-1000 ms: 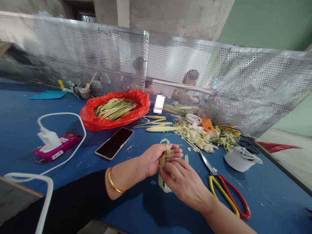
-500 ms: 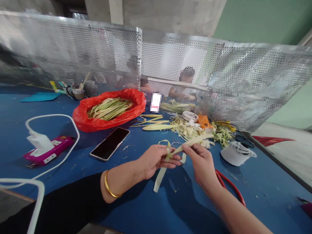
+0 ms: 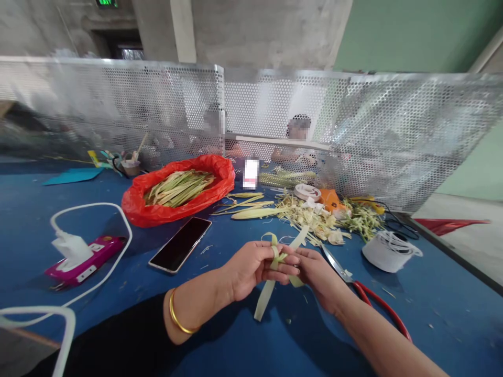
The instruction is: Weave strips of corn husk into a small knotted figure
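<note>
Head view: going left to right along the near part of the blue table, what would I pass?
A pink power strip → phone → left hand → right hand, both pinching a leaf strip → white string roll.

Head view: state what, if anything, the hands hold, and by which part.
The left hand and right hand pinch one pale leaf strip at its looped middle; its long end hangs free.

Left hand (image 3: 249, 267) and right hand (image 3: 320, 276) fingertip to fingertip, each in a tight pinch grip, forearms angled inward.
</note>
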Tool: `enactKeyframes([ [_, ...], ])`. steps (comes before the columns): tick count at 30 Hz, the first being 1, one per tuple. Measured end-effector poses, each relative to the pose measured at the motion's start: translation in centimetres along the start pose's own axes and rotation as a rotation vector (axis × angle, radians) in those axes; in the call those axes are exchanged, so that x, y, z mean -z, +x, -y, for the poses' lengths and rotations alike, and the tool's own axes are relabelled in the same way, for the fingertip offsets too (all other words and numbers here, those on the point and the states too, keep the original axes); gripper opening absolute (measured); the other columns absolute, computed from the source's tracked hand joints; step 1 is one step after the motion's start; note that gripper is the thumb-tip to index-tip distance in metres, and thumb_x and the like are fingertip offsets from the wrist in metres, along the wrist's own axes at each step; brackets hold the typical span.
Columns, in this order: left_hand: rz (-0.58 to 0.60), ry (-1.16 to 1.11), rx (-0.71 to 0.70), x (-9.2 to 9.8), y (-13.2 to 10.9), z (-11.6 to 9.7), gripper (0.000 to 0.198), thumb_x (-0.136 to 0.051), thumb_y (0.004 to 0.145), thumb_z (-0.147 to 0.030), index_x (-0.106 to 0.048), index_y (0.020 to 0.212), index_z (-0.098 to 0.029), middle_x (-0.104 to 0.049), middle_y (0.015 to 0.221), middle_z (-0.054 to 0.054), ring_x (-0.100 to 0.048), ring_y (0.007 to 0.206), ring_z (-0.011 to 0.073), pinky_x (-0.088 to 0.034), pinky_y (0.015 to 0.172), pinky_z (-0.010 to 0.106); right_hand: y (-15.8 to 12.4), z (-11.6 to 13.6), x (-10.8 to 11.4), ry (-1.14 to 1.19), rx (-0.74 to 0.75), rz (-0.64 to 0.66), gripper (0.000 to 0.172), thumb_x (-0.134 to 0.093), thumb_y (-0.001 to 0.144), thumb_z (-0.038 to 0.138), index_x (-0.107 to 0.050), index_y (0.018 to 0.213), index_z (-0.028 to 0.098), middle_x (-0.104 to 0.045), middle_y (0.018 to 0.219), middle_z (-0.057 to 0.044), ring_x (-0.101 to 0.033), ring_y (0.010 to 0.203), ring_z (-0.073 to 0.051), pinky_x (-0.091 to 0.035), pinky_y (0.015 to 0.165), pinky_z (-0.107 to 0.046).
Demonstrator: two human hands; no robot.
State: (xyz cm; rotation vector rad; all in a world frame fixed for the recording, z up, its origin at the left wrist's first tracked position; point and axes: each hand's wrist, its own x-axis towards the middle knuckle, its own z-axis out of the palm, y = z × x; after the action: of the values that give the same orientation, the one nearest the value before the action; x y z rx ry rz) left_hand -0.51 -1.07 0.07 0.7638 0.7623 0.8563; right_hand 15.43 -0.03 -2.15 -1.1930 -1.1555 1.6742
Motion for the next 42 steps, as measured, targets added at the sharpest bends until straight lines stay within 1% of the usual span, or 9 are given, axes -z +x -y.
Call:
enactKeyframes([
  [4,-0.095,0.002,-0.074,0.3,-0.1,-0.8,0.021,-0.052,0.085,-0.013,-0.067,0.098,-0.009,-0.072,0.102,0.013,-0.071,0.072,0.0139,-0.055,0.057,0.018,-0.2,0.5,0.1,-0.206,0.015,0.032,0.04,-0.063,0.074,0.056,-0.058,0.076,0.017,-0.061,0.059,0.003,-0.056,0.039,-0.011,-0.047,0.045,-0.025],
  [8,-0.171,0.068,-0.109,0.8,0.0,-1.7,0.021,-0.052,0.084,-0.015,-0.066,0.099,-0.01,-0.071,0.106,0.014,-0.07,0.068,0.0132,-0.054,0.053,0.018,-0.8,1.3,0.1,-0.422,0.301,-0.036,0.03,-0.067,0.075,0.045,-0.059,0.087,0.018,-0.057,0.053,0.007,-0.054,0.039,-0.01,-0.043,0.044,-0.023],
  [12,-0.194,0.156,-0.097,1.1,0.2,-1.9,0.019,-0.056,0.082,-0.016,-0.067,0.096,-0.01,-0.072,0.101,0.014,-0.07,0.065,0.0135,-0.052,0.051,0.018,-1.7,2.3,0.4,-0.283,0.367,0.084,0.036,-0.067,0.078,0.036,-0.061,0.108,0.018,-0.065,0.063,0.003,-0.06,0.048,-0.012,-0.049,0.051,-0.025],
  [20,0.103,0.304,0.065,0.7,-0.3,-2.0,0.026,-0.066,0.08,-0.033,-0.071,0.091,-0.009,-0.073,0.098,0.015,-0.07,0.071,0.0159,-0.052,0.061,0.021,-2.1,3.7,2.1,0.007,0.209,0.26,0.029,-0.072,0.073,0.028,-0.071,0.101,0.019,-0.075,0.092,-0.007,-0.071,0.072,-0.018,-0.055,0.066,-0.028],
  [24,0.159,0.359,0.125,0.7,-0.4,-1.5,0.024,-0.068,0.077,-0.033,-0.072,0.084,-0.01,-0.074,0.092,0.014,-0.071,0.069,0.017,-0.052,0.06,0.021,-2.0,3.4,1.8,-0.385,0.564,0.142,0.014,-0.063,0.083,0.029,-0.072,0.088,0.02,-0.071,0.077,-0.005,-0.066,0.069,-0.017,-0.053,0.063,-0.029],
  [28,0.252,0.388,0.194,0.5,-0.6,-0.7,0.019,-0.065,0.075,-0.026,-0.073,0.084,-0.012,-0.073,0.086,0.01,-0.071,0.067,0.0176,-0.052,0.058,0.022,-2.2,2.9,1.1,-0.675,0.988,0.1,0.017,-0.053,0.09,0.022,-0.068,0.082,0.02,-0.067,0.103,-0.01,-0.063,0.095,-0.021,-0.052,0.08,-0.034],
  [31,0.293,0.398,0.218,0.3,-0.7,-0.3,0.019,-0.063,0.072,-0.023,-0.073,0.084,-0.013,-0.074,0.085,0.01,-0.071,0.065,0.0175,-0.053,0.057,0.023,-2.1,2.4,1.0,-0.835,1.061,0.161,0.015,-0.047,0.092,0.017,-0.06,0.087,0.021,-0.068,0.097,-0.008,-0.063,0.091,-0.019,-0.05,0.085,-0.035],
  [35,0.274,0.405,0.225,0.2,-0.8,-0.3,0.021,-0.063,0.073,-0.024,-0.074,0.087,-0.013,-0.075,0.088,0.011,-0.071,0.068,0.0173,-0.053,0.06,0.022,-1.7,1.8,1.0,-1.045,1.133,0.02,0.02,-0.037,0.093,0.012,-0.053,0.085,0.021,-0.058,0.067,0.002,-0.055,0.062,-0.014,-0.046,0.088,-0.037],
  [42,0.252,0.343,0.213,0.3,-0.6,-0.8,0.023,-0.064,0.077,-0.03,-0.073,0.091,-0.014,-0.075,0.094,0.012,-0.072,0.074,0.0181,-0.054,0.068,0.025,-2.1,2.2,0.9,-1.031,1.067,-0.12,0.021,-0.035,0.09,0.012,-0.048,0.077,0.021,-0.054,0.063,0.001,-0.05,0.06,-0.015,-0.04,0.062,-0.026],
])
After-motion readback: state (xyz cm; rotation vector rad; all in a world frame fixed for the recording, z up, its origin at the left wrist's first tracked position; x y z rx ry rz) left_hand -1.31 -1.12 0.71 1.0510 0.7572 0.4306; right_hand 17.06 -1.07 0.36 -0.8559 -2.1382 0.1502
